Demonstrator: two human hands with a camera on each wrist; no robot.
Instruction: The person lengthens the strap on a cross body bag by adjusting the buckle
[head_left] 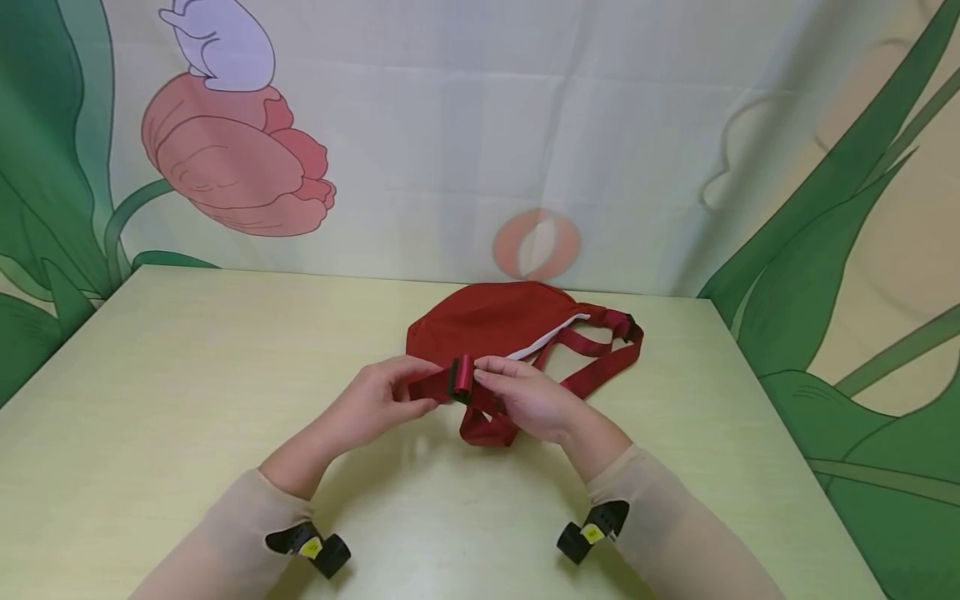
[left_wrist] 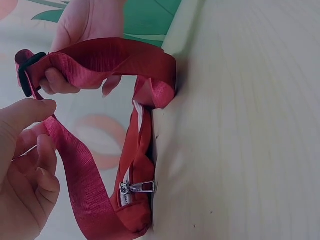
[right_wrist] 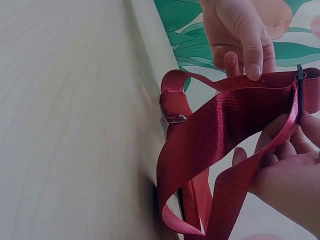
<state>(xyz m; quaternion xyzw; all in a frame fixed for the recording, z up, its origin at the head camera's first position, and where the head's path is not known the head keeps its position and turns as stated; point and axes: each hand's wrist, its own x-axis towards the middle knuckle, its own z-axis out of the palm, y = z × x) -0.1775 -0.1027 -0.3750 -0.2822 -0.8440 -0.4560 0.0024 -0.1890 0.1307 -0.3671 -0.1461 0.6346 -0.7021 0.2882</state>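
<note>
A red waist bag (head_left: 487,321) lies toward the back of the table, its strap (head_left: 600,371) looping to the right and forward. In front of it, my left hand (head_left: 378,400) pinches the strap between thumb and fingers, just left of a black slider buckle (head_left: 454,381). On the buckle's other side, my right hand (head_left: 532,400) grips the strap where it folds through. The left wrist view shows the buckle (left_wrist: 30,72) raised above the table with the strap threaded through it. A silver zipper pull (left_wrist: 142,187) hangs at the bag's end.
The pale table (head_left: 187,400) spreads out on both sides of the hands. Behind it hangs a printed curtain (head_left: 420,150) with leaves and a flower. A second black buckle (head_left: 630,327) sits on the strap at the bag's right end.
</note>
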